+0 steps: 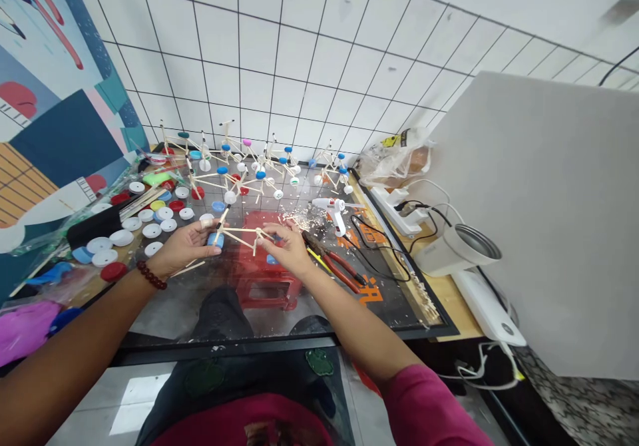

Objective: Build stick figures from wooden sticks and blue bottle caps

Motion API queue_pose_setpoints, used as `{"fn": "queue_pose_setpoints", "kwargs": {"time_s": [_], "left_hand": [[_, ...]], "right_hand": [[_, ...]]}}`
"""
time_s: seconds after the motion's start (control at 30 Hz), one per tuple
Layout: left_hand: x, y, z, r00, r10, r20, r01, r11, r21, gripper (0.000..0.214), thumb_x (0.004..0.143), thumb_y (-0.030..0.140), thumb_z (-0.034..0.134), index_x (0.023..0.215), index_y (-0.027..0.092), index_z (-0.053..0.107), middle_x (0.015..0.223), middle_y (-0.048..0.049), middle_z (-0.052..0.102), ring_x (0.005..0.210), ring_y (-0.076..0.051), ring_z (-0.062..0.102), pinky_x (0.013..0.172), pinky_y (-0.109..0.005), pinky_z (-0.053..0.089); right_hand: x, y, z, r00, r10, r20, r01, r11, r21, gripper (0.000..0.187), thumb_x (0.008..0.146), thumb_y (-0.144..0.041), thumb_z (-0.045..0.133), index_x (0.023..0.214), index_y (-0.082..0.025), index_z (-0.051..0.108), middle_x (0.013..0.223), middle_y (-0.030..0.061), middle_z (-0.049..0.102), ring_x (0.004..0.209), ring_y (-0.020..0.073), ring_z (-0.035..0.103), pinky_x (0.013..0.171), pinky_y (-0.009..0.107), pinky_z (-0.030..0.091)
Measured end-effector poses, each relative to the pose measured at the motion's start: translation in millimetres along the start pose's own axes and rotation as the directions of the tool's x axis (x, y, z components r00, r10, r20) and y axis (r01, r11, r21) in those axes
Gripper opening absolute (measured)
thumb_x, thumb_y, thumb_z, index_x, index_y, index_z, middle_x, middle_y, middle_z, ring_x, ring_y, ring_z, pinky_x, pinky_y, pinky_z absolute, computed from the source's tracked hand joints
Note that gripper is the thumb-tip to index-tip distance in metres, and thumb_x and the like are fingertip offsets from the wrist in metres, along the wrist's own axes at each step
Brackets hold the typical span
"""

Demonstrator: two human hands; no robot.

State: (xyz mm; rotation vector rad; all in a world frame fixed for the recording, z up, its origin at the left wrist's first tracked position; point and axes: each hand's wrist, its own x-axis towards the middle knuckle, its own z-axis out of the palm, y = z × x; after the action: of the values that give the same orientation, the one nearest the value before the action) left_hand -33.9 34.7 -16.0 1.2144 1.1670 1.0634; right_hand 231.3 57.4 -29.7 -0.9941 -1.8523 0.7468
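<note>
Between my hands is a small stick frame (239, 231) made of thin wooden sticks, with a blue bottle cap (216, 239) at its left end. My left hand (192, 241) grips the frame at that end, fingers round the cap and an upright stick with a dark tip. At the right end, my right hand (285, 246) pinches the sticks between thumb and fingers. Another blue cap (271, 259) shows just below my right fingers; whether it is joined to the frame I cannot tell. Both hands are above the glass tabletop (170, 306).
Similar stick-and-cap models (259, 175) stand along the back. Loose bottle caps (151, 231) spread at left. To the right lie a white glue gun (332, 212), red-handled pliers (342, 269), wood scraps (302, 220) and a black cable (382, 269). A power strip (397, 213) and a metal-lined cup (456, 249) sit further right.
</note>
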Motion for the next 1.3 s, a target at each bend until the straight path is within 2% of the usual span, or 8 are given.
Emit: {"fn": "queue_pose_setpoints", "kwargs": {"time_s": [0.13,0.33,0.5,0.8,1.03,1.3], "left_hand": [[0.8,-1.5,-0.8,1.000,0.003,-0.001,-0.003,1.000,-0.019,0.078,0.045,0.033,0.098,0.116,0.022,0.069,0.138,-0.0133,0.065,0.138,-0.036,0.050,0.117,-0.051,0.039],[1.2,-1.5,-1.1,1.000,-0.010,-0.002,0.010,0.999,-0.040,0.077,0.045,0.032,0.098,0.115,0.022,0.069,0.138,-0.0125,0.065,0.139,-0.035,0.049,0.118,-0.051,0.037],[0.9,-1.7,-0.8,1.000,0.001,-0.011,-0.001,0.999,-0.032,0.076,0.045,0.030,0.098,0.115,0.020,0.070,0.137,-0.0142,0.066,0.138,-0.036,0.050,0.117,-0.053,0.037],[0.8,-1.2,-1.8,1.000,0.004,-0.004,-0.004,0.999,-0.047,0.076,0.046,0.031,0.098,0.115,0.021,0.069,0.138,-0.0132,0.065,0.138,-0.036,0.050,0.117,-0.051,0.038],[0.7,-1.7,-1.7,1.000,0.015,-0.002,-0.015,0.999,-0.040,0.075,0.046,0.031,0.098,0.115,0.022,0.070,0.136,-0.0133,0.067,0.137,-0.036,0.051,0.115,-0.051,0.041],[-1.4,1.3,-1.4,1.000,0.018,0.006,-0.018,1.000,0.010,0.075,0.047,0.037,0.097,0.116,0.024,0.069,0.134,-0.0122,0.068,0.136,-0.036,0.053,0.112,-0.048,0.045]], "right_hand": [[0.0,3.3,1.4,1.000,-0.014,-0.003,0.014,1.000,-0.014,0.014,0.083,-0.037,0.075,0.093,-0.027,0.072,0.107,0.0013,0.078,0.114,0.0262,0.069,0.120,0.057,0.017],[-1.4,2.9,0.9,1.000,0.022,-0.013,-0.022,1.000,0.006,0.032,0.082,-0.037,0.075,0.111,-0.026,0.068,0.107,0.0032,0.077,0.104,0.0243,0.071,0.119,0.060,0.020],[-2.0,1.7,0.2,1.000,0.001,-0.015,-0.002,1.000,-0.023,0.016,0.088,-0.038,0.069,0.098,-0.026,0.071,0.104,0.0022,0.076,0.102,0.0234,0.070,0.118,0.060,0.022],[-0.7,5.3,0.6,1.000,-0.010,-0.022,0.010,1.000,-0.014,0.018,0.086,-0.042,0.070,0.096,-0.027,0.072,0.105,0.0017,0.076,0.105,0.0243,0.070,0.118,0.059,0.024],[0.0,4.0,0.5,1.000,0.004,-0.001,-0.004,1.000,0.010,0.016,0.086,-0.039,0.070,0.097,-0.026,0.071,0.102,0.0007,0.077,0.099,0.0220,0.071,0.117,0.056,0.026],[0.9,2.2,-1.0,1.000,-0.013,0.028,0.012,0.999,0.034,0.014,0.088,-0.035,0.068,0.098,-0.026,0.070,0.106,0.0015,0.076,0.104,0.0223,0.069,0.118,0.053,0.027]]}}
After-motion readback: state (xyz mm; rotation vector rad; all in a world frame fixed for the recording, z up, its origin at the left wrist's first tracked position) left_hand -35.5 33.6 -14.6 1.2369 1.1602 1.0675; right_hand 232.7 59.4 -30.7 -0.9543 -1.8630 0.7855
